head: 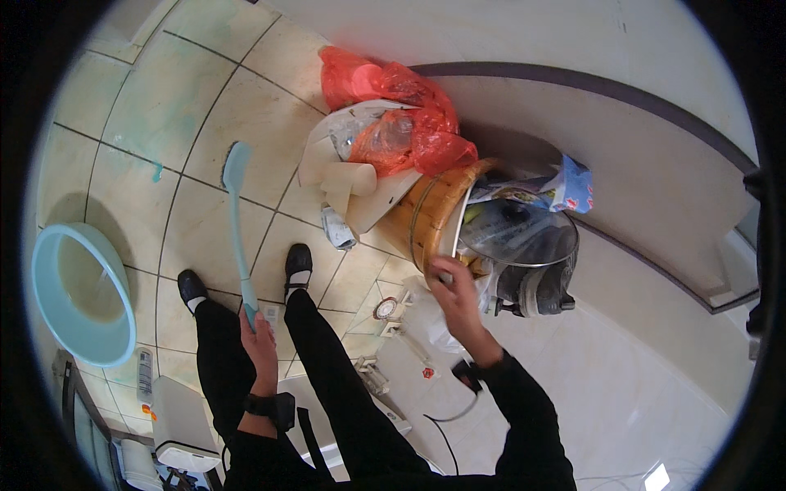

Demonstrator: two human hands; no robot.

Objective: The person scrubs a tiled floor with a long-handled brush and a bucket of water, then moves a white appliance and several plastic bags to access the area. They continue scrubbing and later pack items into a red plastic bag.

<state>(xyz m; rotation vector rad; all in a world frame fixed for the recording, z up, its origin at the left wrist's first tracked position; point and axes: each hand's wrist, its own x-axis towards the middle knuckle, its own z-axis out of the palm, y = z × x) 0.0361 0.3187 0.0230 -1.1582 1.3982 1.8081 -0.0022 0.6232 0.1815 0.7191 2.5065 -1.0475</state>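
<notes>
My left hand is closed around the handle of a pale blue long-handled scrubbing brush. The brush head points away from me, over the tiled floor, with dark bristles along its left side. At the rim of a wooden bucket, my right hand has its fingers curled over the edge. The bucket has a pale inner edge and a dark hoop, and appears tilted to the right. Just beyond the rim are a glass pot lid and a blue patterned plastic bag.
A light blue basin of cloudy water stands at left, near a bottle and a white bin. Red plastic bags, a cardboard roll and a crumpled packet lie beside the bucket. A dark-edged panel borders the right.
</notes>
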